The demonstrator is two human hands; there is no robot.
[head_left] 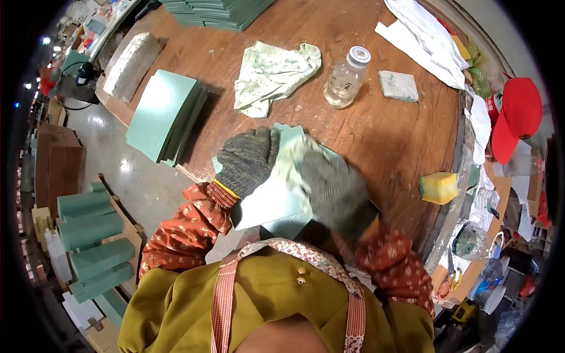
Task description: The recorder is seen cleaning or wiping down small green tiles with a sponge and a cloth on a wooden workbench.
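Both my hands wear dark grey knit gloves. My left hand (pixel 247 159) sits over the left side of a pale green flat panel (pixel 262 206), fingers bent and together, gripping it. My right hand (pixel 335 191), slightly blurred, is closed on a stained whitish-green rag (pixel 292 162) and presses it against the panel's surface. More green panels show under and beyond the rag, edges fanned out. The fingertips of my right hand are hidden by the glove's back and the rag.
On the brown wooden table lie a stack of green panels (pixel 162 117), a crumpled cloth (pixel 273 76), a lidded glass jar (pixel 347 76), a whitish block (pixel 398 86) and a yellow sponge (pixel 438 187). A taller green stack (pixel 220 15) stands at the back. A red cap (pixel 518 117) hangs at right.
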